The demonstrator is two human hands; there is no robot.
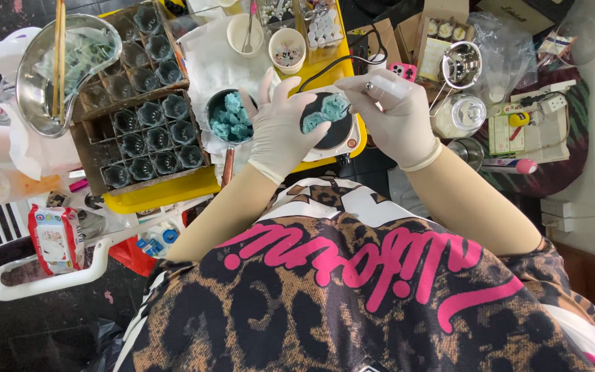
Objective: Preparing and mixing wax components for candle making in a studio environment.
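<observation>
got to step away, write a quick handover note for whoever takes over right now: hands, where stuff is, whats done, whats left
Left hand, gloved, cups a dark round mould from the side.
Right hand, gloved, pinches at the teal wax pieces sitting in that mould.
Both hands are over the small hot plate on the yellow tray.
A metal cup beside the left hand holds more teal pieces.
Done: this mould has some pieces in it.
Left: the glass cups in the divided boxes look unfilled, though it is hard to tell.
</observation>
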